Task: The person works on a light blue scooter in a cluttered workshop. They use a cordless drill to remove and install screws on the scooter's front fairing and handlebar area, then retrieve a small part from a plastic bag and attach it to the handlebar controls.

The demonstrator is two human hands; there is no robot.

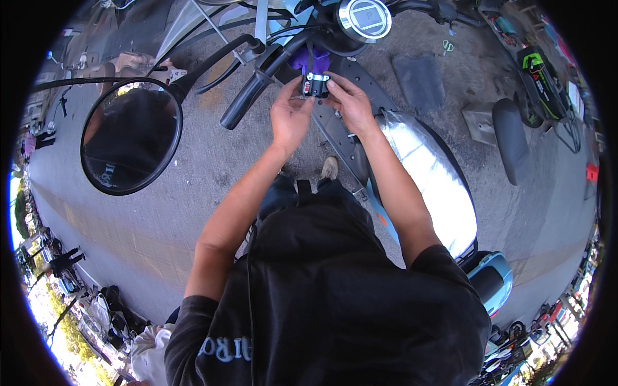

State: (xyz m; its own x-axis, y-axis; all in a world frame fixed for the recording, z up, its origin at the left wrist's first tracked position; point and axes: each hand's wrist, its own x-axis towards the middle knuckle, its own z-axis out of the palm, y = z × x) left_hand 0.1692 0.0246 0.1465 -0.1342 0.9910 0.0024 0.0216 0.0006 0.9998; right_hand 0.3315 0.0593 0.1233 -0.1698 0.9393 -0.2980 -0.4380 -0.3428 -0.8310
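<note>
Between my two hands is a small black handlebar switch housing with a silver clamp across its top and a small red mark on its left side. My left hand closes on its left and lower side, the thumb pointing up against it. My right hand pinches its right side, the thumb near the clamp's end. Just beyond the piece is a purple cloth or bag in front of the scooter's stem. To the left, the black handlebar grip is apart from my hands.
The scooter's round display stands above, its mirror at left. A silver-covered seat is to my right. On the ground lie a dark mat, green-handled scissors, a loose black seat and a black-green bag.
</note>
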